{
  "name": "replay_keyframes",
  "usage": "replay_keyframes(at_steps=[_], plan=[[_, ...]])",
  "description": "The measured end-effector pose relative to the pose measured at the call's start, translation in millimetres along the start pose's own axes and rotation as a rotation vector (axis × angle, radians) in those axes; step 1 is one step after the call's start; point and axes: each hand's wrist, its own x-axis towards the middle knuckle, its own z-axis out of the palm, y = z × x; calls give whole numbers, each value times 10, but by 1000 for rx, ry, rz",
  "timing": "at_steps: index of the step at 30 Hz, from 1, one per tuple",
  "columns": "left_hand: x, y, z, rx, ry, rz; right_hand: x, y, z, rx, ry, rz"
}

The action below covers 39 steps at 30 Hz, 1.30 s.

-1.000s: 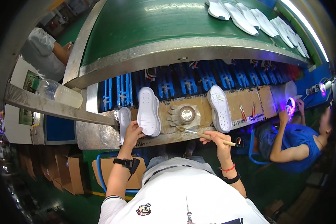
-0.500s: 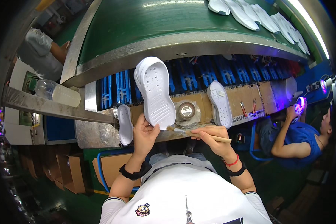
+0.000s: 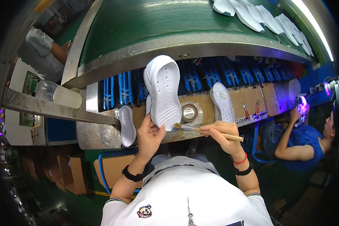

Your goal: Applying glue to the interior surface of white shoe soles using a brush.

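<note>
My left hand (image 3: pixel 150 136) grips a white shoe sole (image 3: pixel 167 94) by its heel end, the toe pointing away from me and the hollow inner face toward me. A wooden-handled brush (image 3: pixel 229 136) is in my right hand (image 3: pixel 223 135), held like a pen. Its bristles are at the sole's heel edge; whether they touch is hard to tell. Beside the sole, a round tub with a brown rim (image 3: pixel 189 112) sits on the cardboard-covered bench (image 3: pixel 248 100). White soles lie to the left (image 3: pixel 128 126) and right (image 3: pixel 222 103), and another shows partly behind the held one.
Beyond the bench run blue slotted racks (image 3: pixel 192 81) and a metal-edged green conveyor belt (image 3: pixel 147 26), with several white soles (image 3: pixel 246 15) at its far right. A plastic jug (image 3: pixel 60 95) stands at left. At right, a co-worker (image 3: pixel 301 139) holds a purple-lit shoe part.
The held sole has moved slightly right and turned a little. My right hand and the brush have also shifted right, the bristles staying by the heel.
</note>
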Motion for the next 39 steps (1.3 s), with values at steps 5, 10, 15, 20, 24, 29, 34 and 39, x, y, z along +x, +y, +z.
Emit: replay_keyframes(at_steps=[5,10,15,20,24,29,34,39], plan=[[0,-31,-18,32,0,33,20,15,-101,-77,-88,-74],[39,-14,39,-4,-16,39,70,-13,-80,-87,-20,-102],[143,16,135,-23,-48,4,38,-116,-268,-73,61,-101],[668,323,565,-179,-224,17,-298,-90,-537,195,746,3],[1492,772,1243,-439,-303,-26,-506,-58,-761,218,913,-19],[2162,855,1518,-599,-373,-66,-454,-23,-607,233,826,53],[1109,-29,977,-162,-176,65,-403,212,-354,233,571,175],[221,-1820,-855,388,554,-27,-294,519,-35,214,380,351]])
